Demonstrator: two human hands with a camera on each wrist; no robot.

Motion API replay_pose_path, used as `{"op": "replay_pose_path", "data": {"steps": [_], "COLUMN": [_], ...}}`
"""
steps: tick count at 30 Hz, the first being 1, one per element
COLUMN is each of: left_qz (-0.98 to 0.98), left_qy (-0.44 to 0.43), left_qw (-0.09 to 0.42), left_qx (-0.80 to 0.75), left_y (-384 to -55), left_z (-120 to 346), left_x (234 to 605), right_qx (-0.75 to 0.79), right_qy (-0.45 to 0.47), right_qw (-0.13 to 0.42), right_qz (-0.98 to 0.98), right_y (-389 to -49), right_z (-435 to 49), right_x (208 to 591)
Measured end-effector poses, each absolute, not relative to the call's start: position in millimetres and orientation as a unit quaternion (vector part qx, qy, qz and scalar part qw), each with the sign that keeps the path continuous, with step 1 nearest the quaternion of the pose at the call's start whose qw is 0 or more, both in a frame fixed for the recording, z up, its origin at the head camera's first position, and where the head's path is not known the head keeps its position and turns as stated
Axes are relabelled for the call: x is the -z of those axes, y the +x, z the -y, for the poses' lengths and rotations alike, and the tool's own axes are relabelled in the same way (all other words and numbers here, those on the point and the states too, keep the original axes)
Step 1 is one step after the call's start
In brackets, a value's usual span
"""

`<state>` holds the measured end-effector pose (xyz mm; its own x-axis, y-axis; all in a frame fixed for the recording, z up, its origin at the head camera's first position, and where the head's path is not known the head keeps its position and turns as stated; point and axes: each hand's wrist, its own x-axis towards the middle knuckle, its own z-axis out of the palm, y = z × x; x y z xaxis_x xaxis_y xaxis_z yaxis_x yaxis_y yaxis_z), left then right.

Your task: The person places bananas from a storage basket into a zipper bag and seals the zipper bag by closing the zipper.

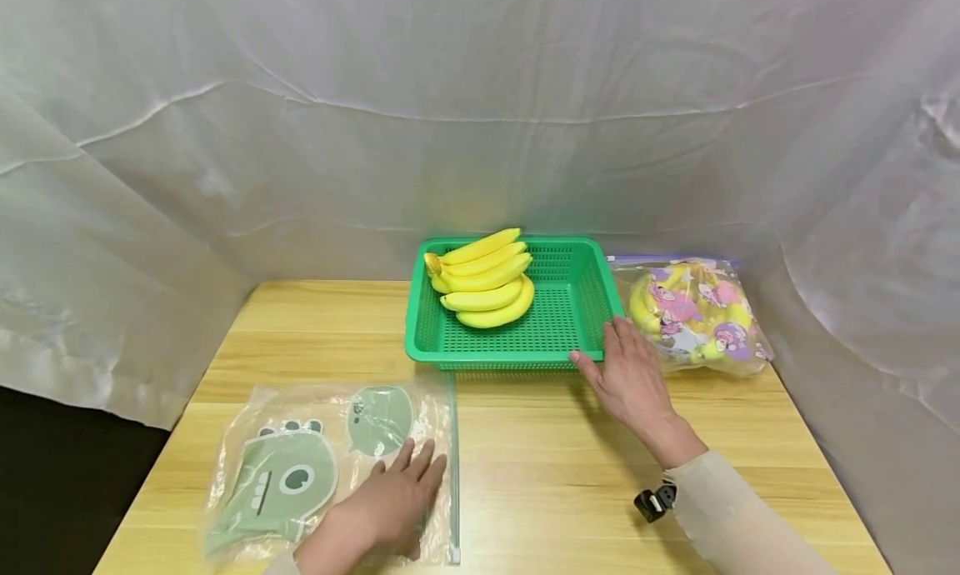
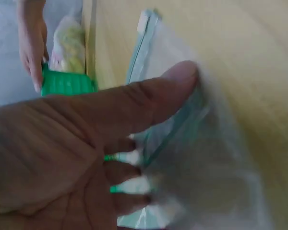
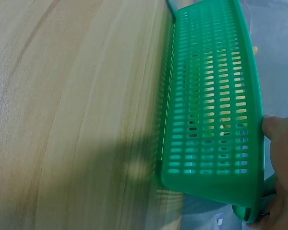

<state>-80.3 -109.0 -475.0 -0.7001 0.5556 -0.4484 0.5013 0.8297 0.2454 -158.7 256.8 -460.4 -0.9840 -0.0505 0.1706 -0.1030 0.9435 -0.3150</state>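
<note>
In the head view my left hand [image 1: 393,500] lies over a clear zip bag [image 1: 292,442] with green cartoon prints, fingers straight and spread near its zip edge. The left wrist view shows the thumb [image 2: 149,100] stretched out above the plastic. My right hand [image 1: 633,383] holds the front right corner of a green plastic basket [image 1: 517,360], thumb on the front rim, fingers over the right side. In the right wrist view the thumb [image 3: 272,127] touches the basket rim; the fingers are mostly hidden. A bunch of yellow bananas [image 1: 487,279] sits in the basket's left half.
Right of the basket lies a second zip bag [image 1: 697,317] with pink and purple prints and yellow fruit inside. Everything stands on a wooden table [image 1: 540,467]. Grey-white cloth [image 1: 480,167] hangs behind and at both sides.
</note>
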Motion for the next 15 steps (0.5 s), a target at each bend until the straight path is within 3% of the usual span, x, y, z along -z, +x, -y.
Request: {"op": "replay_pose_path", "data": {"steps": [6,15], "left_qz": [-0.892,-0.916], "left_qy": [0.342,0.347], "left_qw": [0.283,0.144], "left_qx": [-0.09,-0.14], "left_y": [-75.8,-80.7], "left_z": [106.1,84.7], "left_x": [471.0,476.7], "right_qx": [-0.162,-0.143], "right_qy": [0.035,0.041], "right_qw": [0.08,0.088], "right_qz": [0.983,0.985], "right_y": [-156.9,-158.8], "right_z": [-258.2,-256.0], "right_x": [459.5,461.7]}}
